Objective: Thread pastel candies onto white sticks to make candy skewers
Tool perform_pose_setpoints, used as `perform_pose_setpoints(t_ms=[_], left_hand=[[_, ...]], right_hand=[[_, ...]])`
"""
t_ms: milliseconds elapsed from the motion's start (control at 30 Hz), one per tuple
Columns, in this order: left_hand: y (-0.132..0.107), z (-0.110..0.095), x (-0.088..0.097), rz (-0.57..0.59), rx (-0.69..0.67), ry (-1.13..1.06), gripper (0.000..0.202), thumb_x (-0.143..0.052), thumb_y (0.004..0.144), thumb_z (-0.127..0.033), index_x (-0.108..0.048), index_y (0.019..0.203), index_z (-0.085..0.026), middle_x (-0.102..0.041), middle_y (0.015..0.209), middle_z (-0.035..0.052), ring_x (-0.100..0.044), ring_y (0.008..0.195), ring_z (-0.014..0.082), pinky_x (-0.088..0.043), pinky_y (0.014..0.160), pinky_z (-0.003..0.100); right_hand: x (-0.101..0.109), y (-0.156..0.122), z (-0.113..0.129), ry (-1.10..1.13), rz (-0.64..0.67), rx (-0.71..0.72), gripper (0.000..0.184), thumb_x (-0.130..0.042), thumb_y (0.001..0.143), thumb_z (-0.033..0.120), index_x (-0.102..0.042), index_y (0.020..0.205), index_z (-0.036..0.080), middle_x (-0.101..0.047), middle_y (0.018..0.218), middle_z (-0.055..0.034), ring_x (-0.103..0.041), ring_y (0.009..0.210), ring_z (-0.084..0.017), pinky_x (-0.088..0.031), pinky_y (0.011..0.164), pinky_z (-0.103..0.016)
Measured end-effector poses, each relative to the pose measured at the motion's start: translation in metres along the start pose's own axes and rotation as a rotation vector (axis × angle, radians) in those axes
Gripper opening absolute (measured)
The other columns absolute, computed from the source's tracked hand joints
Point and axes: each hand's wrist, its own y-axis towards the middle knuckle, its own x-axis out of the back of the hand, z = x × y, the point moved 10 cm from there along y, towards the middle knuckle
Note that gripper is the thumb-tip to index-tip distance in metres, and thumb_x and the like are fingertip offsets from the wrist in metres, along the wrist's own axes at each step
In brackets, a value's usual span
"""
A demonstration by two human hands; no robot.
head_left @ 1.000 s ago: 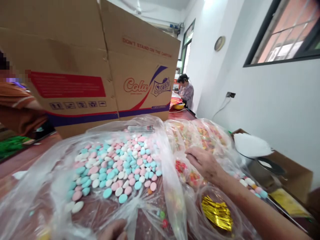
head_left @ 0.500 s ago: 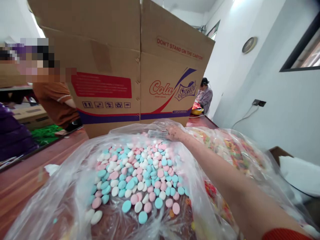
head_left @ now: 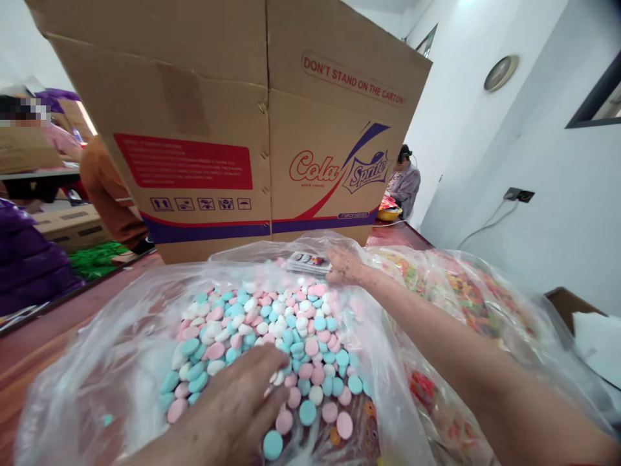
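A clear plastic bag (head_left: 111, 336) lies spread open on the table, holding a heap of pink, blue and white round candies (head_left: 310, 349). My left hand (head_left: 242, 395) is down in the near part of the heap, its fingers curled round a few candies, some pale ones showing at the fingertips. At the far rim of the bag, my right hand (head_left: 343, 264) grips a small stack of flat printed cards or packets (head_left: 309, 261); printing shows on the top one.
Behind the bag stands a large cardboard carton (head_left: 208, 129). To the right lie clear bags of colourful gummy-like sweets (head_left: 460, 294). A person in grey (head_left: 407, 184) sits farther back, and other people are at the left, near green material (head_left: 97, 259).
My left hand has come into view from below and reached into the candies. My right hand still holds the stack, whose printed top now shows. The view has shifted slightly.
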Motion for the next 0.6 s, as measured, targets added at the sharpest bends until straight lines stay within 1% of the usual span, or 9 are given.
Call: perform_pose_setpoints(t_ms=[67, 167, 233, 300, 400, 433, 500, 567, 600], left_hand=[[0.034, 0.014, 0.003, -0.021, 0.013, 0.037, 0.019, -0.046, 0.086, -0.02, -0.059, 0.099, -0.022, -0.066, 0.102, 0.008, -0.063, 0.097, 0.0257, -0.05, 0.088, 0.038], [0.085, 0.043, 0.01, -0.115, 0.071, 0.171, 0.029, -0.049, 0.086, -0.021, -0.054, 0.114, -0.014, -0.06, 0.112, 0.0149, -0.058, 0.109, 0.0308, -0.048, 0.093, 0.043], [0.117, 0.048, 0.013, -0.159, -0.007, 0.225, 0.046, -0.053, 0.084, -0.02, -0.045, 0.128, -0.012, -0.052, 0.129, 0.019, -0.049, 0.123, 0.0329, -0.041, 0.102, 0.047], [0.147, 0.052, 0.006, -0.119, -0.056, 0.227, 0.057, -0.06, 0.08, -0.023, -0.042, 0.133, -0.013, -0.046, 0.139, 0.0193, -0.042, 0.131, 0.0325, -0.035, 0.108, 0.047], [0.184, 0.054, -0.008, -0.043, -0.096, 0.216, 0.073, -0.07, 0.074, -0.035, -0.041, 0.137, -0.016, -0.037, 0.151, 0.0188, -0.031, 0.14, 0.0351, -0.026, 0.113, 0.05], [0.194, 0.054, -0.013, -0.011, -0.097, 0.209, 0.075, -0.073, 0.07, -0.038, -0.043, 0.136, -0.018, -0.038, 0.151, 0.0178, -0.032, 0.14, 0.0362, -0.027, 0.113, 0.051], [0.21, 0.055, -0.024, 0.068, -0.08, 0.185, 0.069, -0.076, 0.065, -0.042, -0.053, 0.127, -0.021, -0.054, 0.138, 0.0147, -0.046, 0.129, 0.0367, -0.037, 0.105, 0.048], [0.221, 0.058, -0.032, 0.149, -0.057, 0.149, 0.056, -0.074, 0.065, -0.043, -0.062, 0.115, -0.022, -0.068, 0.115, 0.0096, -0.062, 0.106, 0.0321, -0.048, 0.089, 0.039], [0.224, 0.059, -0.035, 0.18, -0.051, 0.129, 0.05, -0.072, 0.066, -0.044, -0.064, 0.11, -0.022, -0.071, 0.105, 0.007, -0.065, 0.095, 0.0288, -0.05, 0.081, 0.035]], right_hand=[[0.001, -0.006, -0.001, -0.002, -0.045, 0.04, 0.041, -0.063, 0.072, 0.021, -0.056, 0.112, 0.014, -0.056, 0.121, -0.0157, -0.052, 0.114, -0.031, -0.044, 0.096, -0.044], [0.003, -0.012, -0.001, 0.004, -0.081, 0.104, 0.04, -0.065, 0.072, 0.022, -0.056, 0.109, 0.012, -0.056, 0.117, -0.0162, -0.051, 0.111, -0.032, -0.043, 0.096, -0.046], [0.004, -0.013, 0.0, 0.016, -0.094, 0.142, 0.041, -0.067, 0.07, 0.022, -0.056, 0.109, 0.013, -0.057, 0.116, -0.0155, -0.051, 0.11, -0.032, -0.043, 0.095, -0.047], [0.005, -0.013, 0.001, 0.032, -0.101, 0.171, 0.045, -0.069, 0.069, 0.022, -0.056, 0.112, 0.013, -0.057, 0.116, -0.0152, -0.051, 0.11, -0.033, -0.042, 0.095, -0.047], [0.005, -0.012, 0.002, 0.055, -0.094, 0.196, 0.054, -0.071, 0.069, 0.023, -0.055, 0.118, 0.01, -0.056, 0.119, -0.0171, -0.05, 0.114, -0.034, -0.04, 0.098, -0.048], [0.004, -0.011, 0.002, 0.065, -0.083, 0.202, 0.057, -0.073, 0.068, 0.024, -0.055, 0.12, 0.009, -0.056, 0.12, -0.0176, -0.05, 0.114, -0.034, -0.04, 0.099, -0.048], [0.005, -0.011, -0.002, 0.092, -0.049, 0.214, 0.067, -0.078, 0.065, 0.028, -0.054, 0.125, 0.009, -0.057, 0.121, -0.0171, -0.051, 0.115, -0.034, -0.041, 0.1, -0.046], [0.009, -0.013, -0.008, 0.126, -0.011, 0.223, 0.078, -0.083, 0.061, 0.033, -0.053, 0.13, 0.012, -0.058, 0.123, -0.0152, -0.052, 0.116, -0.033, -0.043, 0.098, -0.044], [0.013, -0.014, -0.013, 0.144, 0.002, 0.223, 0.082, -0.084, 0.061, 0.035, -0.051, 0.132, 0.014, -0.058, 0.125, -0.0145, -0.052, 0.118, -0.033, -0.043, 0.098, -0.043]])
